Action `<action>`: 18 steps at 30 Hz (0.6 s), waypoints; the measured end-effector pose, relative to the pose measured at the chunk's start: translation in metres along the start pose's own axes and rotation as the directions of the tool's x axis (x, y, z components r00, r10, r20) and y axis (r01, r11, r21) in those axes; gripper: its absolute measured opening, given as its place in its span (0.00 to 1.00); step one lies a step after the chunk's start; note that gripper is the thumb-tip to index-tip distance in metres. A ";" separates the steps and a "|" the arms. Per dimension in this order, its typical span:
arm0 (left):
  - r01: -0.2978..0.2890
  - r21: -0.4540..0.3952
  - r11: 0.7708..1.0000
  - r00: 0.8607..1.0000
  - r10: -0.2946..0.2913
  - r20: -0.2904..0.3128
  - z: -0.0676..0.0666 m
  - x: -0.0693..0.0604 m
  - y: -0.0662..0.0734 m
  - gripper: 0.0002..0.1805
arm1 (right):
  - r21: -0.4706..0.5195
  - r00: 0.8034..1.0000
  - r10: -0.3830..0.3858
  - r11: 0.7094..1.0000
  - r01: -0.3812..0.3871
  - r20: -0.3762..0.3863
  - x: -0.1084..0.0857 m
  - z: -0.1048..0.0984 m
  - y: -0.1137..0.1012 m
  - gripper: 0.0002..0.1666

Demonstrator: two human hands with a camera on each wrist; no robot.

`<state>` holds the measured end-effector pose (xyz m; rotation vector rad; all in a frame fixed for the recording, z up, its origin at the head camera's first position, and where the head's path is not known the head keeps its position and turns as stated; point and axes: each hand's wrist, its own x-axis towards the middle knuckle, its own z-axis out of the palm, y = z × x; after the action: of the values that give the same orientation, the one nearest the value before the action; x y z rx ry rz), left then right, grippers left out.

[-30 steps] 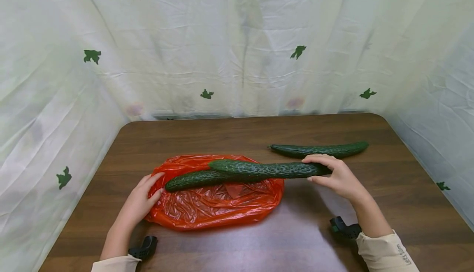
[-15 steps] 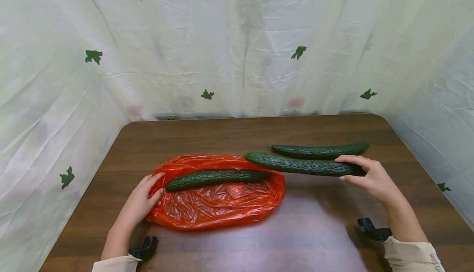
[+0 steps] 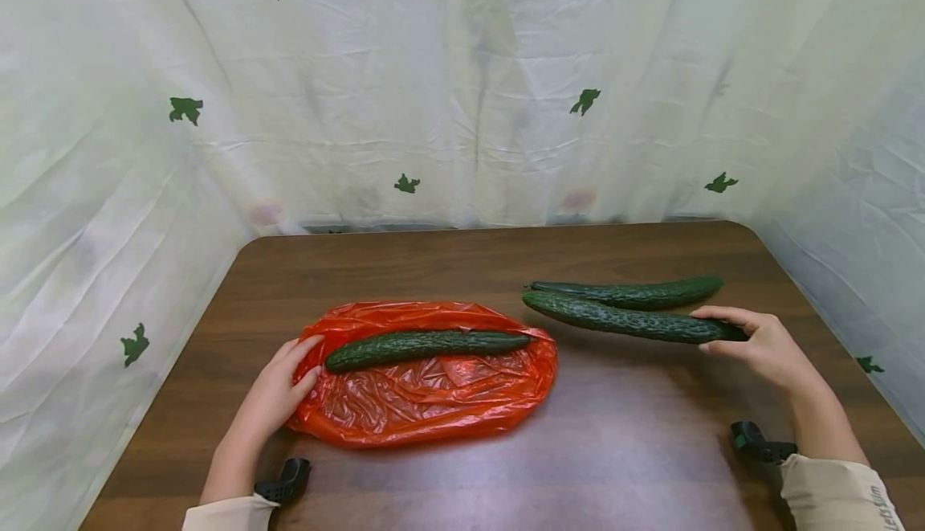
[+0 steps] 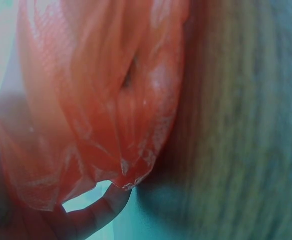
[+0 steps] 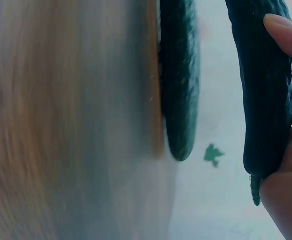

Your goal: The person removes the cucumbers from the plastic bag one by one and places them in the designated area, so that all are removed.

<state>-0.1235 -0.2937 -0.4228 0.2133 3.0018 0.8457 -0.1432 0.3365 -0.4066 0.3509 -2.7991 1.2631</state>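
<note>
Gripping held cuke (image 3: 614, 318) btwn thumb & fingers of R hand (image 3: 769, 354), near stem end; reads as lifted off table (image 3: 614, 451) in R wrist view. Pointing left from hand, w/ free tip just in front of far cuke (image 3: 658, 295) in head view. Can't tell re: contact btwn the two.

Holding left edge of red bag (image 3: 419, 437) w/ L hand (image 3: 270, 386), thumb & fingers curled onto the plastic; partly masked by crumpled film in L wrist view.

Noting bagged cuke (image 3: 426, 346) inside open bag, toward back side; left end near L fingertips, right end at right rim.

In the way: far cuke, lying on table directly behind held cuke, near R fingertips, roughly same direction. Also seen, strapped at wrists: L cam (image 3: 285, 480), in front of bag's left end, & R cam (image 3: 759, 443), well apart from bag. Pale sleeves (image 3: 831, 487) on both arms. Backed by pale curtain (image 3: 462, 73) w/ dk green prints, past far edge of table.
</note>
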 end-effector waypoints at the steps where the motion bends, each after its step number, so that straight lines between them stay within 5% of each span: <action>1: -0.001 -0.001 1.000 1.000 0.001 -0.001 0.000 0.000 0.000 0.28 | 0.005 1.000 0.014 1.000 -0.014 0.010 0.001 -0.001 0.003 0.26; 18: 0.007 -0.004 1.000 1.000 -0.007 -0.005 0.002 0.001 -0.003 0.28 | 0.012 0.991 0.105 0.994 -0.106 0.089 0.020 -0.001 0.033 0.28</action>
<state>-0.1247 -0.2945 -0.4261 0.2010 3.0032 0.8532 -0.1700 0.3553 -0.4273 0.2690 -2.9182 1.3247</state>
